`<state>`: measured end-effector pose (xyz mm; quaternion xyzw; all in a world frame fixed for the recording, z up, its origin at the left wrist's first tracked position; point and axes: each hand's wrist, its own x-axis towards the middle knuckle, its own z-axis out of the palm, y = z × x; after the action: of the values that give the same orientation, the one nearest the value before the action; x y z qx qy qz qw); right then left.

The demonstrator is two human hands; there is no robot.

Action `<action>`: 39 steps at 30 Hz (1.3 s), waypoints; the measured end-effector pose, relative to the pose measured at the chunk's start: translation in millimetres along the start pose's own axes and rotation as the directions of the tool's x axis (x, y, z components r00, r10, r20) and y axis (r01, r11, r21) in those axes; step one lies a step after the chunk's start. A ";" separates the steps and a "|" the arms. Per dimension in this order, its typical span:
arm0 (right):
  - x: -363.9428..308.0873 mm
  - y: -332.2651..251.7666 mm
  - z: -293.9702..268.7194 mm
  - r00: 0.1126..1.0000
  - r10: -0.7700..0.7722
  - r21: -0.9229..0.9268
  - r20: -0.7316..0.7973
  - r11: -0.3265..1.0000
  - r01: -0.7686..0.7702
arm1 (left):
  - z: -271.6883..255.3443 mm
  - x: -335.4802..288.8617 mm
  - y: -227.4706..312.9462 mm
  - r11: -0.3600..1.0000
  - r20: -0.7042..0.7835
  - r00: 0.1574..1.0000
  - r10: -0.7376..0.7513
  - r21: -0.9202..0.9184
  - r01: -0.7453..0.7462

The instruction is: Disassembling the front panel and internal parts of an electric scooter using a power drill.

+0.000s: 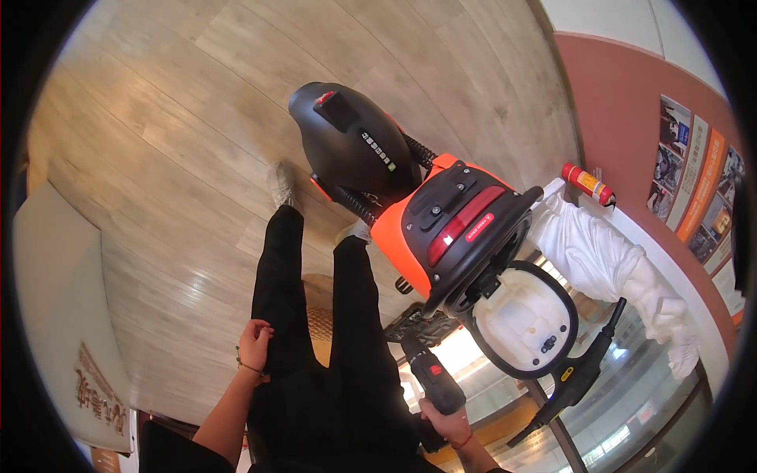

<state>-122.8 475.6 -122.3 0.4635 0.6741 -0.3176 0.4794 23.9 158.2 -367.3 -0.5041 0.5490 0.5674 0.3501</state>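
My right hand is wrapped round the grip of a black cordless drill with a small red mark on its body. The drill's front end points up and slightly left, beside my right thigh and short of the scooter. An orange and black scooter stands ahead to the right, its red tail light facing up toward me. Behind that light, the seat lid is raised, showing its pale underside. My left hand rests against my left thigh, fingers loosely curled together, with nothing visible in it.
Black handlebars reach out at the lower right. A white draped statue and a red fire extinguisher stand by the reddish wall. Wood-look flooring spreads ahead and left. A pale panel is at the far left.
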 end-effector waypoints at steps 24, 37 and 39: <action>-42.0 220.8 91.9 0.968 0.172 0.770 -0.181 0.638 0.030 | -179.3 20.8 228.0 0.800 0.243 0.966 -0.085 0.595 -0.079; -100.3 150.1 134.2 0.938 0.344 0.700 0.040 0.660 -0.272 | -106.8 71.9 392.7 0.357 0.653 0.744 0.138 0.668 -0.653; -87.2 125.6 152.9 0.918 0.341 0.697 -0.202 0.708 -0.109 | -101.1 89.0 443.7 0.313 0.547 0.834 0.077 0.781 -0.541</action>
<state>57.5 360.5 -89.9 0.7294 0.5183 -0.3991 0.2002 -401.0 -21.8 -321.4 0.0264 0.7689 0.3159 0.5553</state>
